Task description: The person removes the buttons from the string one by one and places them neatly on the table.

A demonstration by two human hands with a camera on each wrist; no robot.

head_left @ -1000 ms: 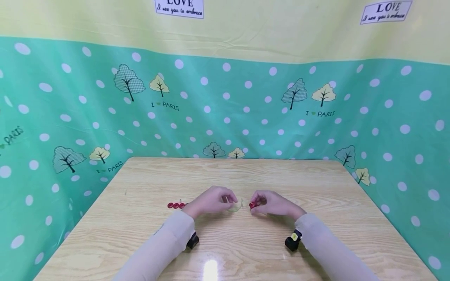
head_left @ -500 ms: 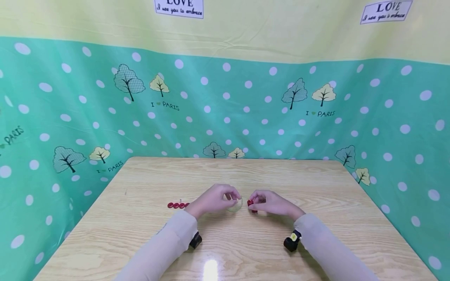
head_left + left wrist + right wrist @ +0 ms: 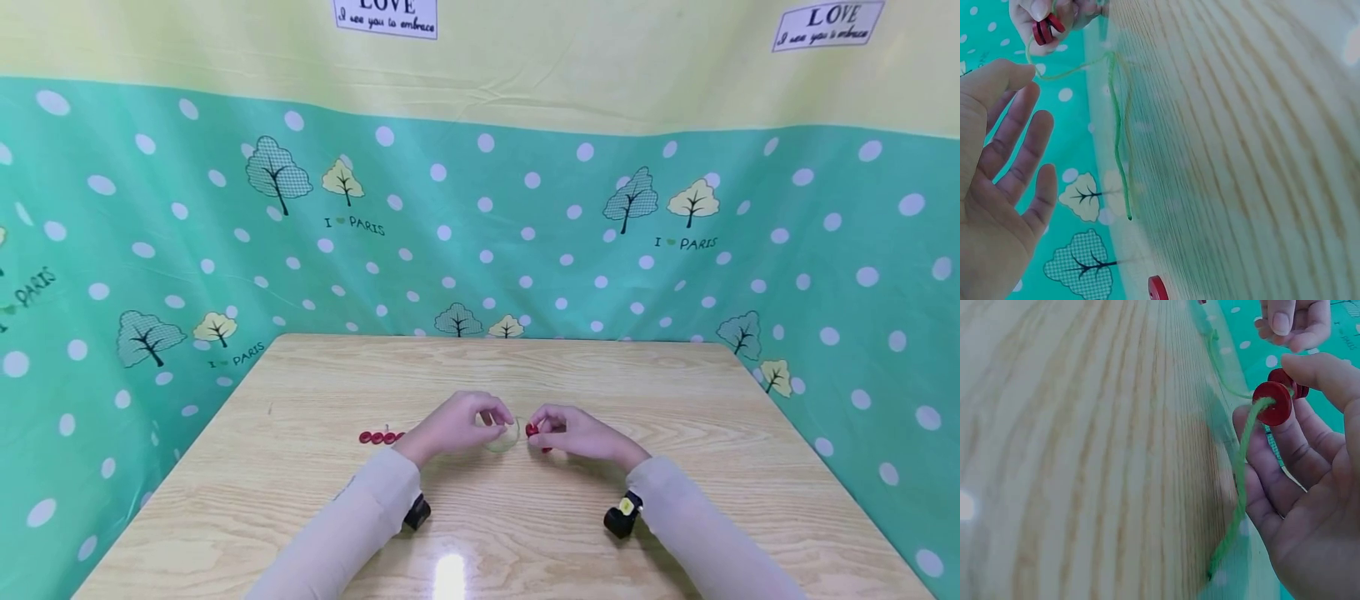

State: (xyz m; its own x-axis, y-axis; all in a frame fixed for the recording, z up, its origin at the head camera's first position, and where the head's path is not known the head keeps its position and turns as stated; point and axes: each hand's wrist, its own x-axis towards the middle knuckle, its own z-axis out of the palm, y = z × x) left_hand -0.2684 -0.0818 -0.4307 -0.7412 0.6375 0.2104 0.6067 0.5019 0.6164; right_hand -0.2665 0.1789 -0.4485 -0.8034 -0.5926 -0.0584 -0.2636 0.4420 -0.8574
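Since 1 second ago, the left hand (image 3: pixel 461 423) has moved towards the right hand (image 3: pixel 576 435), narrowing the gap between their fingertips. Red buttons (image 3: pixel 532 430) at the right hand now show in 2 spots, fingertips and below, instead of 1.

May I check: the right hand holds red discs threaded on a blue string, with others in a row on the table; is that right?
Not quite: in the right wrist view the string is green. The right hand does hold red discs threaded on it, with others in a row on the table.
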